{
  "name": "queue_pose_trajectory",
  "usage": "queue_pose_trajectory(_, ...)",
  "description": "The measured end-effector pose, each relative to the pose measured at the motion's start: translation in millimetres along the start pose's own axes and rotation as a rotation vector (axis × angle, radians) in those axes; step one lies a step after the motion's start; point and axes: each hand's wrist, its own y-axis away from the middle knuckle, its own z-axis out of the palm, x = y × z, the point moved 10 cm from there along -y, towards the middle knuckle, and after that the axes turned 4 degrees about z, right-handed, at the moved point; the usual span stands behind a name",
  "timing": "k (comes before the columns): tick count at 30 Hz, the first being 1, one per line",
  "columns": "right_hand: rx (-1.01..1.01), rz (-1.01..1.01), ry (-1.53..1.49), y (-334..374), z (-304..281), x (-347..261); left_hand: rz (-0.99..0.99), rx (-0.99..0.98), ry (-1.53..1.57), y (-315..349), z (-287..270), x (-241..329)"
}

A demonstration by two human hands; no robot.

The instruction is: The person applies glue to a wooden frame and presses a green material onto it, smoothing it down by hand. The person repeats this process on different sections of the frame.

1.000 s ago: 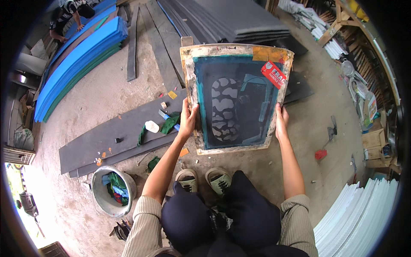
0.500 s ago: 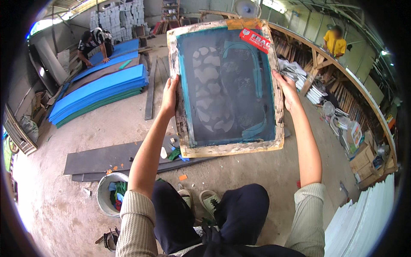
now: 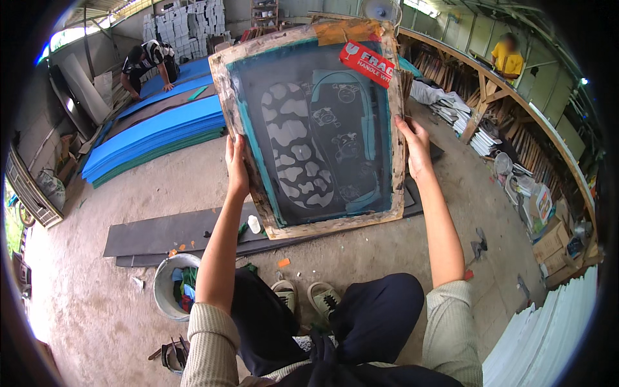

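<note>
Both my hands hold up a silk-screen printing frame [image 3: 258,151] in front of me. Its wooden border is worn and taped, and its dark mesh carries a spotted sole-shaped pattern beside small cartoon faces. A red warning sticker crosses the top right corner, next to orange-brown tape. My left hand [image 3: 237,161] grips the left border, its fingers partly hidden behind the wood. On the opposite border, my right hand [image 3: 414,145] has its thumb in front and the other fingers mostly behind. The frame tilts, its top leaning to the left.
Dark flat sheets [image 3: 155,232] lie on the floor below, with a white bottle [image 3: 254,224] on them. A bucket of rags [image 3: 169,303] stands left of my knees. Stacked blue sheets [image 3: 155,132] lie far left, near a crouching person [image 3: 151,64]. Another person [image 3: 508,61] is far right.
The printing frame has shifted left and turned slightly, its top swinging left. Both hands moved with it, keeping their hold. Its cartoon faces now show more clearly.
</note>
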Motion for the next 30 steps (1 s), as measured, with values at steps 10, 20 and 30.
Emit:
queue_pose_trajectory(10, 0.103, 0.095, 0.017, 14, -13, 43, -0.244, -0.136, 0.058, 9, 0, -44)
queue_pose_trajectory(20, 0.109, -0.004, 0.178, 36, 4, 33, -0.493, -0.12, 0.092, 22, -32, -106)
queue_pose_trajectory(30, 0.305, -0.126, 0.571, 12, 31, 77, -0.213, -0.225, -0.193, 39, 51, -24)
